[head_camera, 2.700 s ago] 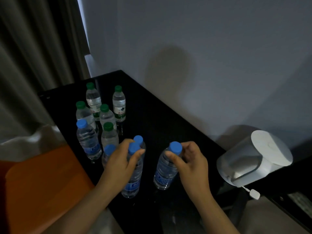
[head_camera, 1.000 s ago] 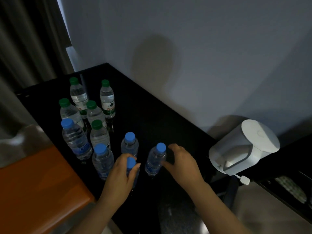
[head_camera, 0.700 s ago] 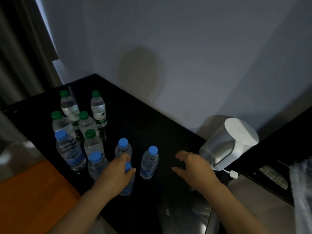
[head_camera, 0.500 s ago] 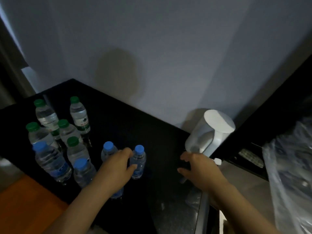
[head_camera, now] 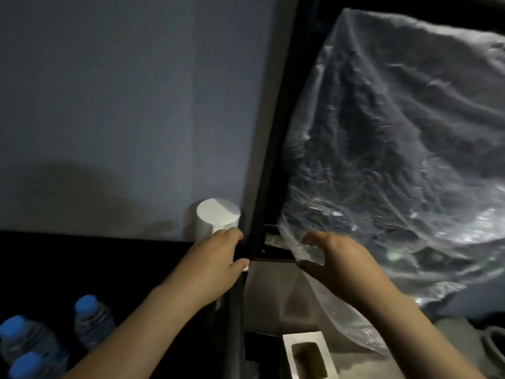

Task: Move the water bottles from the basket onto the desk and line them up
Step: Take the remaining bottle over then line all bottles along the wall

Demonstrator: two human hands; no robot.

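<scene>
Three blue-capped water bottles stand on the black desk [head_camera: 82, 258] at the lower left: one [head_camera: 94, 321] nearest my arm, a second bottle [head_camera: 24, 343] farther left, a third bottle [head_camera: 30, 365] at the bottom edge. My left hand [head_camera: 213, 266] hovers past the desk's right end, fingers loosely curved, holding nothing. My right hand [head_camera: 336, 261] reaches out further right, fingers spread, beside the edge of a clear plastic sheet [head_camera: 396, 160]. The basket is not in view.
A white cylindrical kettle [head_camera: 216, 217] stands against the grey wall at the desk's right end, just behind my left hand. A dark vertical frame [head_camera: 270, 160] separates wall and plastic-covered area. A small white box [head_camera: 308, 354] sits low on the floor.
My view has swung right, away from the rows of bottles. My left hand has let go of the blue-capped bottle, and both hands have moved right past the kettle towards the plastic sheet.
</scene>
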